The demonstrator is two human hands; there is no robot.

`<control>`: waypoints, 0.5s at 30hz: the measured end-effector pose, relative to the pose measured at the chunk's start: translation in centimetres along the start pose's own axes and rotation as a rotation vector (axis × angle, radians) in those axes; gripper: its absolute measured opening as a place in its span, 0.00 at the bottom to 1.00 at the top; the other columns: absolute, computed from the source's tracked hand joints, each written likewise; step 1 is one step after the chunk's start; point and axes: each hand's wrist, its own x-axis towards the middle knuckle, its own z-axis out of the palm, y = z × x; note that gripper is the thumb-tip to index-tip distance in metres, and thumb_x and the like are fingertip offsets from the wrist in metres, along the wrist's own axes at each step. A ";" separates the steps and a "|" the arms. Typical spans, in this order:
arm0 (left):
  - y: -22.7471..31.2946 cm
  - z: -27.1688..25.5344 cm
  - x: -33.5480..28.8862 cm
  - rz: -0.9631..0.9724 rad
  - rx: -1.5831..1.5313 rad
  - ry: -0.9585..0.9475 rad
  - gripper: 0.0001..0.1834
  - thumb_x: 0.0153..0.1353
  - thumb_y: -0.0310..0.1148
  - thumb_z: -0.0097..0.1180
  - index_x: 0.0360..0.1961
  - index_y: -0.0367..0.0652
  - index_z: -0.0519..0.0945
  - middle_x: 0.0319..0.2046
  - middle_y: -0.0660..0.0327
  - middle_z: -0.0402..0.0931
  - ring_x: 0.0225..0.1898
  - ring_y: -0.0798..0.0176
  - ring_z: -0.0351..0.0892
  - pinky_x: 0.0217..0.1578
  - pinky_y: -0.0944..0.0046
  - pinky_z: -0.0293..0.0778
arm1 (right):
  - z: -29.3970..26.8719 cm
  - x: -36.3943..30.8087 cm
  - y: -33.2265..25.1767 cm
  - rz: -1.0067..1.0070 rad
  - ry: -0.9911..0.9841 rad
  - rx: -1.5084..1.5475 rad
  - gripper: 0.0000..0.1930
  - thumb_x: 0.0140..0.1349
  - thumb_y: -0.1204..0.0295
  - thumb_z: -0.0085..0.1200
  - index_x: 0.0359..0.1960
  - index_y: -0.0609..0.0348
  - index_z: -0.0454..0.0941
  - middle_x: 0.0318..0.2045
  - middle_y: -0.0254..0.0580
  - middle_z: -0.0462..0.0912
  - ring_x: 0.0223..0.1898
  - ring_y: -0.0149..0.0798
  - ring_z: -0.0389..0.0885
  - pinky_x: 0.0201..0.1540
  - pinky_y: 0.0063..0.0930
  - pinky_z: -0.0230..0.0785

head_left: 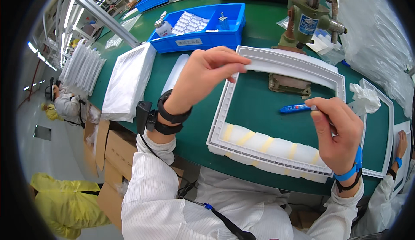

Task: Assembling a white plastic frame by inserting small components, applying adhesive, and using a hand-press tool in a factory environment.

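Observation:
A white rectangular plastic frame (218, 107) with ribbed edges lies in front of me on the green bench. My left hand (207, 73) is closed in a pinch at the frame's upper left corner; whatever sits between its fingertips is too small to make out. Closed over the frame's right side is my right hand (339, 132), thumb and forefinger at the grey end of a blue pen-shaped tool (295, 108). That tool points left across the frame's opening. White padding with yellow strips (263, 144) lines the near side. Along the far side runs a white strip (285, 68).
A blue divided bin (199, 40) holds a bottle and a label sheet. Beyond the frame stands a green press (302, 17) with a metal block (289, 85). Wrapped white panels (129, 82) lie left; crumpled tissue (365, 99) and another frame (384, 171) right, near a co-worker's hand (402, 145).

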 end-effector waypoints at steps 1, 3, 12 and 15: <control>-0.9 -0.9 -0.3 -0.034 0.052 0.030 0.10 0.60 0.20 0.57 0.42 0.34 0.85 0.38 0.58 0.82 0.35 0.70 0.79 0.32 0.73 0.75 | -0.1 0.1 0.0 0.002 -0.009 -0.003 0.06 0.60 0.81 0.57 0.38 0.64 0.81 0.23 0.42 0.75 0.20 0.34 0.72 0.23 0.22 0.63; -2.6 -1.9 -1.8 -0.110 0.119 0.061 0.10 0.60 0.21 0.58 0.41 0.35 0.86 0.36 0.60 0.83 0.33 0.71 0.79 0.32 0.74 0.75 | 0.2 0.1 0.3 0.006 -0.019 0.017 0.06 0.60 0.81 0.57 0.38 0.64 0.81 0.23 0.41 0.76 0.20 0.33 0.72 0.23 0.22 0.63; -4.5 -0.8 -4.0 -0.124 0.364 0.128 0.07 0.55 0.21 0.64 0.36 0.36 0.86 0.30 0.63 0.83 0.32 0.72 0.82 0.34 0.73 0.77 | 1.4 0.3 1.1 0.027 -0.082 -0.003 0.06 0.59 0.83 0.57 0.38 0.64 0.81 0.24 0.42 0.75 0.21 0.34 0.73 0.24 0.22 0.63; -4.5 -0.4 -4.0 -0.116 0.455 0.137 0.06 0.54 0.22 0.65 0.35 0.37 0.87 0.29 0.63 0.82 0.29 0.73 0.80 0.31 0.74 0.75 | 1.7 0.4 1.4 0.024 -0.068 -0.019 0.06 0.59 0.83 0.56 0.38 0.65 0.81 0.23 0.43 0.75 0.22 0.35 0.74 0.25 0.23 0.63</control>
